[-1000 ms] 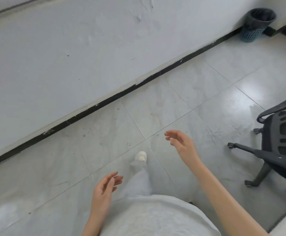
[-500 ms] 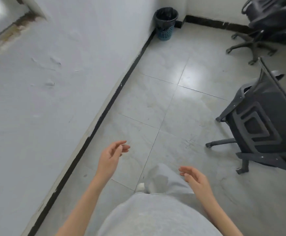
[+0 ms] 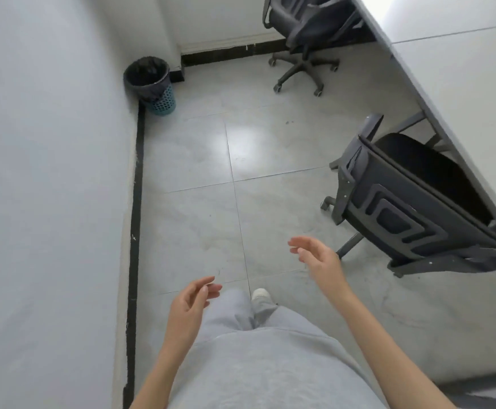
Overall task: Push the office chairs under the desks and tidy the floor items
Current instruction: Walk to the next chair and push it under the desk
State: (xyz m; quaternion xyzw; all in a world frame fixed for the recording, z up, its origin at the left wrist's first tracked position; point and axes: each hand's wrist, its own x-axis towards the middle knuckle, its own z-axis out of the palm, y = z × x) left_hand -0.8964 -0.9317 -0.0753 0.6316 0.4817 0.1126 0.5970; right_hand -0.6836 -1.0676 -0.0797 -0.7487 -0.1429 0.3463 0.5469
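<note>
Beside the long white desk (image 3: 462, 93), near dark grey mesh office chair (image 3: 412, 208) half tucked, far black swivel chair (image 3: 302, 28) standing out. Right hand (image 3: 319, 259) and left hand (image 3: 190, 305) both spread, empty. Approach step likely; next, press the near backrest inward.

Lined bin (image 3: 151, 84) in wall corner

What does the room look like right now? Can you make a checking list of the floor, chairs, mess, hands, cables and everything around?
Surface: grey tiled floor, a few small dark specks.
Job's things: near chair partly under the desk; far chair standing by the back wall.
Clutter: nothing seen beyond the specks.
Hands: left hand and right hand both open, empty, touching nothing.
Cables: nothing seen.
Surroundings: lined bin in the corner; white wall on the left.
</note>
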